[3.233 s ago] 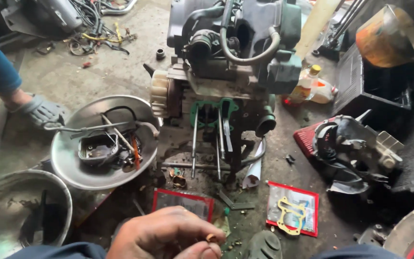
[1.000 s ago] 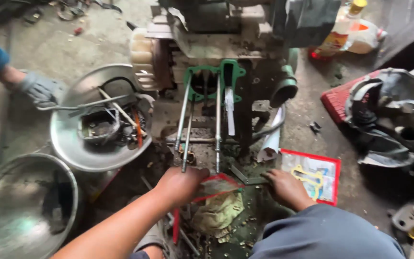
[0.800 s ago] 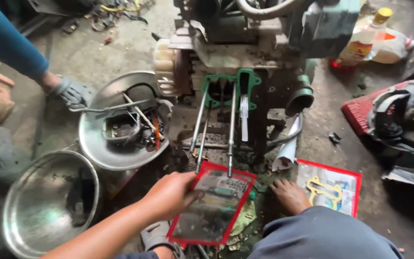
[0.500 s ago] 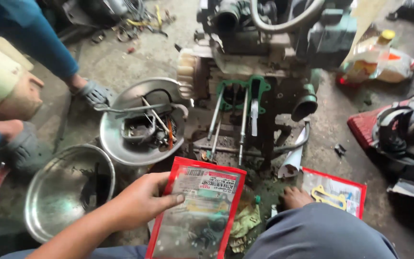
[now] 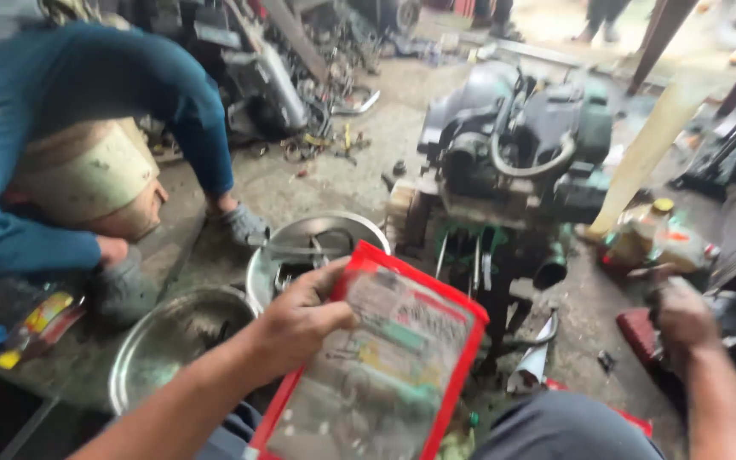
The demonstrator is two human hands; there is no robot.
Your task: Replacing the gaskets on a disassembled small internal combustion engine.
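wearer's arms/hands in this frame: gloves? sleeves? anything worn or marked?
Both hands are bare, with no gloves. The left hand and its forearm show no sleeve, watch or band. The right hand is motion-blurred; its forearm also looks uncovered up to the frame edge. No rings or markings can be made out on either. Dark grey trousers show at the bottom of the view.
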